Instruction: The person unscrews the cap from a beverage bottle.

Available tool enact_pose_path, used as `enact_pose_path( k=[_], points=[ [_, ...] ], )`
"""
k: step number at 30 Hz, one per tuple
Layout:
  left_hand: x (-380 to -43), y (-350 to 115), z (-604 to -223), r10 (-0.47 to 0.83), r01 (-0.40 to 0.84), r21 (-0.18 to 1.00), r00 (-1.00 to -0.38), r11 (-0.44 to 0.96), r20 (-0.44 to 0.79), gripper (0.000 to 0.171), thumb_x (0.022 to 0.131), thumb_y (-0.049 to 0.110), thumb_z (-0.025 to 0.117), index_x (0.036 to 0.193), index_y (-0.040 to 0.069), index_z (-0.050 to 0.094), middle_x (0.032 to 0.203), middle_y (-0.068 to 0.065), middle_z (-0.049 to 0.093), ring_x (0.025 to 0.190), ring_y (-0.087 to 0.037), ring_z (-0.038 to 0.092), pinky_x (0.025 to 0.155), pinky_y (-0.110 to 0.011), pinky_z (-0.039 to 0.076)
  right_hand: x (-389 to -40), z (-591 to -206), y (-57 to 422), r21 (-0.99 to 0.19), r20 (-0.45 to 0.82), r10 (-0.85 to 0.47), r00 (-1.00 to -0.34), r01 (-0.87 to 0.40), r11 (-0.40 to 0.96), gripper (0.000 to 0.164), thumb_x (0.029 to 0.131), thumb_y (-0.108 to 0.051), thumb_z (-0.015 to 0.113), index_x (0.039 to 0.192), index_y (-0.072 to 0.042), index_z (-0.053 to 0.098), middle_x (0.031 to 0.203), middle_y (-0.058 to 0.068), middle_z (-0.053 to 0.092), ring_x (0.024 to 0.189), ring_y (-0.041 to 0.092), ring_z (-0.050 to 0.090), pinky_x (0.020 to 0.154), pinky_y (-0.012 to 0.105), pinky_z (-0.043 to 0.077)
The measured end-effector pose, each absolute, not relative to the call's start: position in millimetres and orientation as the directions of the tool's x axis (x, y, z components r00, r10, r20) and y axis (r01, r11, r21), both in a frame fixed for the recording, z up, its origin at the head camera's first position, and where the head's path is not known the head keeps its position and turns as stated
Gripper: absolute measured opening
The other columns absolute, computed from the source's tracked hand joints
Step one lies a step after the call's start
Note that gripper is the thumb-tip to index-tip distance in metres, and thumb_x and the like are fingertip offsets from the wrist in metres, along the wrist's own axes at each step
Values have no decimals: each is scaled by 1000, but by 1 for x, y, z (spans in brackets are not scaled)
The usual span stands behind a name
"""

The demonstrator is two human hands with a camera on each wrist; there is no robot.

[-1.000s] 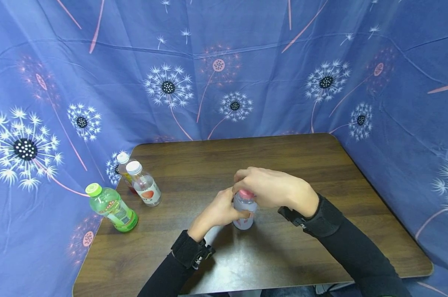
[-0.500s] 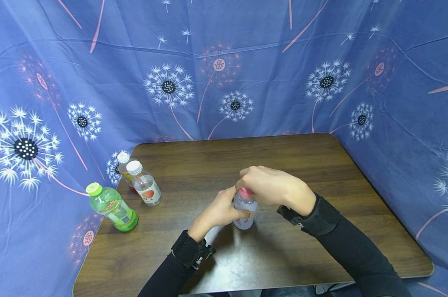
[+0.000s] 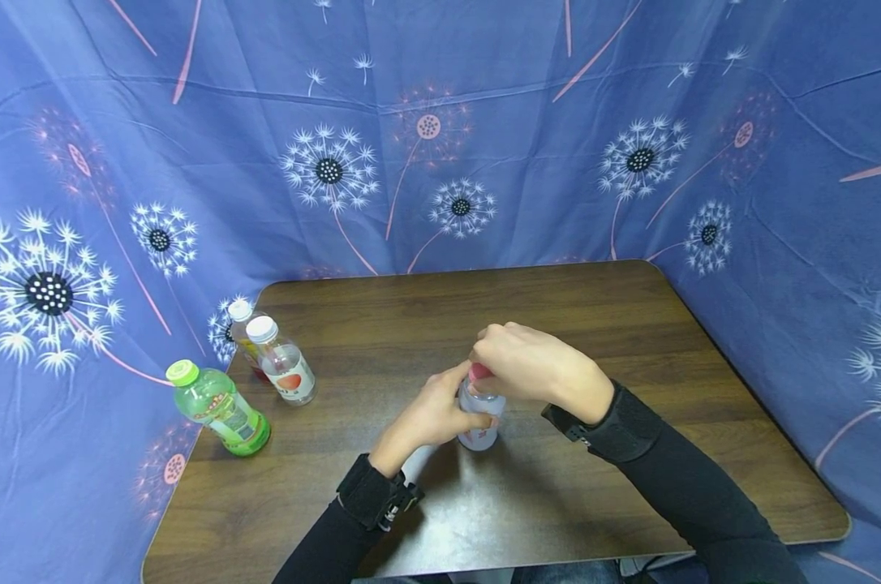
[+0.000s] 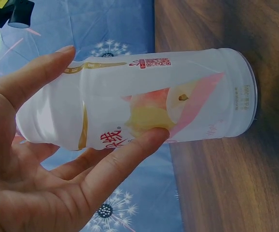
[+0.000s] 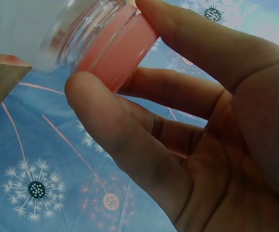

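A white plastic bottle (image 3: 477, 439) with a peach picture on its label stands upright on the wooden table. My left hand (image 3: 435, 410) grips its body from the left. In the left wrist view, thumb and fingers of that hand (image 4: 48, 159) curl round the upper part of the bottle (image 4: 151, 96). Above, my right hand (image 3: 539, 367) pinches the pink screw cap (image 3: 479, 372). Seen in the right wrist view, the cap (image 5: 118, 50) sits at the threaded neck, with fingertips of my right hand (image 5: 192, 125) on both sides of it.
To the left stand a green bottle (image 3: 225, 410) with a light green cap, a clear bottle (image 3: 285, 365) with a white cap, and another white-capped bottle (image 3: 240, 320) partly behind it. Blue dandelion-print cloth (image 3: 440, 73) hangs round the wooden table (image 3: 367, 487).
My right hand has turned on the cap and shifted slightly, its fingers now covering more of it. The left hand and the bottle have stayed in place.
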State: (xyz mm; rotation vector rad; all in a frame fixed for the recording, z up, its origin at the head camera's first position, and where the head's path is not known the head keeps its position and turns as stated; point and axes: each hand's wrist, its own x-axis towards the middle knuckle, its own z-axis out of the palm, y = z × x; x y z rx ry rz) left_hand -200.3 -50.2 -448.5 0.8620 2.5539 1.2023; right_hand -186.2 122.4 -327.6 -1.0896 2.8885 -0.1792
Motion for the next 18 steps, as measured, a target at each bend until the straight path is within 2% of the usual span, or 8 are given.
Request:
enact_pose_path(
  k=[3,5,6,8,10,13,15,18],
  points=[
    [-200,-51,-447,584,416,762,-810,497,61,67,77,33,88,136,27,55,114,5,71,99,-11,68,81,-27,56,-186,-327,123,-123,-4,-658,-753,-653,748,29,87,-28,80,66,-22,60,69,-9,48,55,2,39,50,20,32],
    [-200,-51,-447,589,418,760,-806,497,59,68,77,33,88,136,25,55,116,4,71,100,-12,68,81,-27,56,-186,-326,124,-102,-10,-664,-747,-660,744,16,86,-31,81,80,-20,70,76,-8,56,60,2,48,54,21,41],
    [-200,-51,-447,590,423,754,-805,502,59,68,77,34,88,135,23,55,116,3,71,100,-12,68,82,-27,56,-186,-326,124,-92,-14,-669,-743,-665,741,17,85,-32,82,91,-19,73,82,-7,60,65,3,52,58,22,45],
    [-199,-52,-448,587,429,741,-807,517,58,68,77,36,88,135,21,55,119,2,70,103,-14,68,84,-27,56,-185,-322,126,-85,-29,-683,-730,-679,729,32,83,-31,83,111,-19,74,95,-5,64,76,7,60,67,27,53],
    [-199,-51,-448,584,428,737,-810,523,56,70,76,36,88,135,19,55,121,0,70,105,-15,67,85,-28,56,-184,-319,128,-92,-38,-706,-707,-701,707,42,81,-25,83,122,-22,71,107,-4,64,87,10,62,75,31,55],
    [-199,-52,-448,583,424,743,-811,518,57,71,76,36,88,137,21,56,123,1,69,107,-16,67,84,-27,56,-183,-314,131,-127,-44,-744,-667,-735,666,45,82,-13,80,124,-28,70,116,-5,63,100,13,64,83,35,57],
    [-199,-51,-448,588,428,751,-806,503,66,71,77,34,88,138,23,55,123,2,69,107,-15,66,84,-27,56,-183,-312,132,-144,-45,-765,-643,-753,642,41,83,-9,80,118,-29,73,118,-6,63,106,15,63,86,36,57],
    [-199,-51,-448,594,439,756,-800,486,82,66,76,32,88,134,23,57,121,2,69,106,-14,67,84,-28,56,-184,-313,133,-172,-51,-786,-616,-770,614,34,83,-3,79,105,-29,75,115,-7,63,105,14,62,86,34,56]
  ],
)
